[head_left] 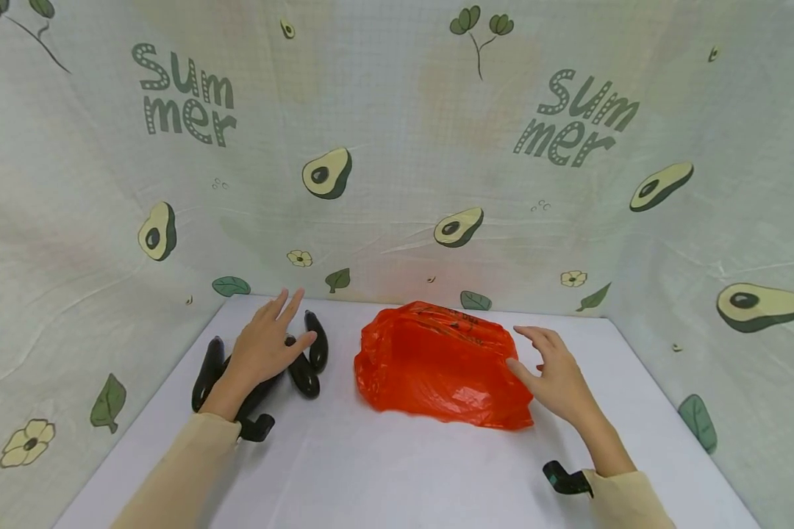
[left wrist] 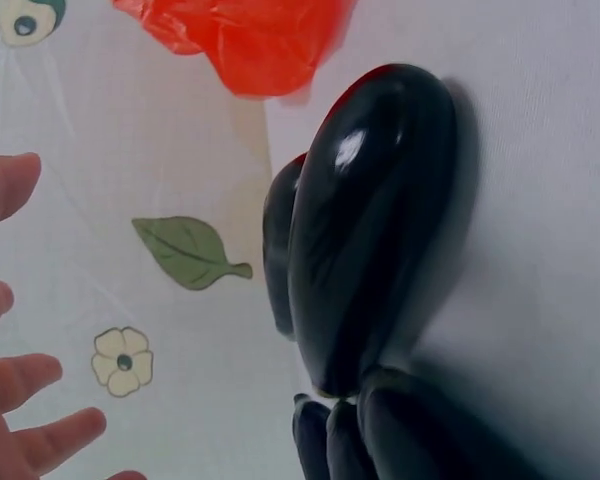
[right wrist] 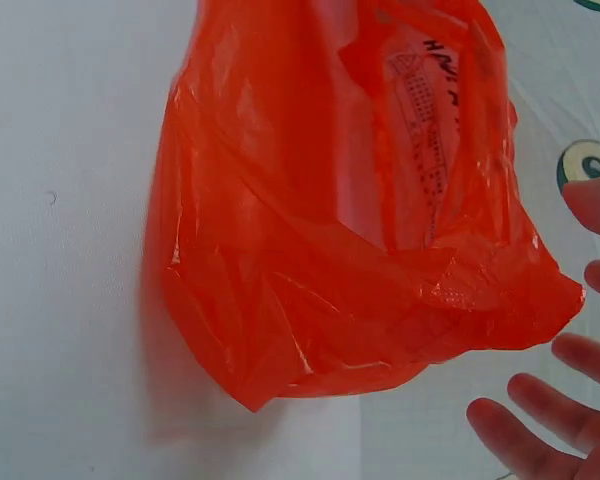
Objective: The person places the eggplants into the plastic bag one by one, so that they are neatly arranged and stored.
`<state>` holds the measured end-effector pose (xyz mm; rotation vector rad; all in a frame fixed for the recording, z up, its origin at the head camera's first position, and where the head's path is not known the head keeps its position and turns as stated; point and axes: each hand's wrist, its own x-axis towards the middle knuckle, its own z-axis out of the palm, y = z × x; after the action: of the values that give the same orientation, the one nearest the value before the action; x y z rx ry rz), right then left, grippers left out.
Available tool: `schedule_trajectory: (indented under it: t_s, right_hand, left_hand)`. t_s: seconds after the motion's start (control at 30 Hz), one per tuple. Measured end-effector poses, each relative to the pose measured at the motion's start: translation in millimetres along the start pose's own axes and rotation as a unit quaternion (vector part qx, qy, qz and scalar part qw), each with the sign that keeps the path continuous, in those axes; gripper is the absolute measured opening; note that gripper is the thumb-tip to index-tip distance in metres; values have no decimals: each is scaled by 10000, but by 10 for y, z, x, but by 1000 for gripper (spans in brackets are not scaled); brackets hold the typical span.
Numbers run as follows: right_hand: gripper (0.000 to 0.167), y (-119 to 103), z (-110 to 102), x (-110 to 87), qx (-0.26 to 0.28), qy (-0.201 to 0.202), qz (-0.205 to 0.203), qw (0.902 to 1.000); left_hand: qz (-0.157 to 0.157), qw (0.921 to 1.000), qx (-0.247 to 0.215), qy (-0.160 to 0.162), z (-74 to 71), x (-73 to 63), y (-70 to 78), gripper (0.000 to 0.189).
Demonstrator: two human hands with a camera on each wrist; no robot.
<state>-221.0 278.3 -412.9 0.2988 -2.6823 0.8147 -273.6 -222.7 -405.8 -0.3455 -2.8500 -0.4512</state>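
Nearest, two cream sleeves (head_left: pixel 179 470) reach in over a white surface (head_left: pixel 357 470), with a small black device (head_left: pixel 256 427) at the left wrist and another black device (head_left: pixel 565 479) at the right wrist. The left hand (head_left: pixel 261 349) is spread wide, thumb well apart from the fingers, above a group of glossy dark eggplants (head_left: pixel 305 376) on the left part of the surface; it grips none of them. One eggplant lies near the surface's left edge, one is partly hidden below the left wrist, and two lie close together to the right of that hand, the farther one near the back edge. The right hand (head_left: pixel 552 375) is also wide, its fingers parted and slightly bent, just beside the right edge of a crumpled red plastic bag (head_left: pixel 437 367); whether the thumb touches it I cannot tell. The bag rests on the middle of the surface toward the back, dark lettering on its upper part. Beyond hangs a pale cloth (head_left: pixel 397 110) printed with avocados (head_left: pixel 327 174), leaves, flowers and the word "summer" (head_left: pixel 185 95).
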Motion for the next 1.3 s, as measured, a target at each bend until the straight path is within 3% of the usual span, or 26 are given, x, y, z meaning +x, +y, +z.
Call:
schedule_trajectory:
  t_s: [0.17, 0.47, 0.9, 1.13, 1.3]
  right_hand:
    - [56, 3, 71, 5, 53, 17, -11, 10000]
    - [50, 57, 162, -5, -27, 48, 72, 10000]
    - [40, 74, 226, 39, -109, -131, 146, 9997]
    - [43, 103, 226, 54, -76, -314, 376, 9988]
    - [44, 115, 226, 79, -9, -317, 318, 9990]
  left_hand:
    - [-116, 9990, -435, -56, 110, 59, 11, 91]
    - [-500, 9935, -965, -341, 337, 304, -30, 88]
    - [-701, 9912, -804, -789, 527, 405, -32, 86]
    - [-881, 9881, -748, -1020, 549, 412, 21, 84]
    - [-998, 9855, -556, -1257, 547, 420, 65, 79]
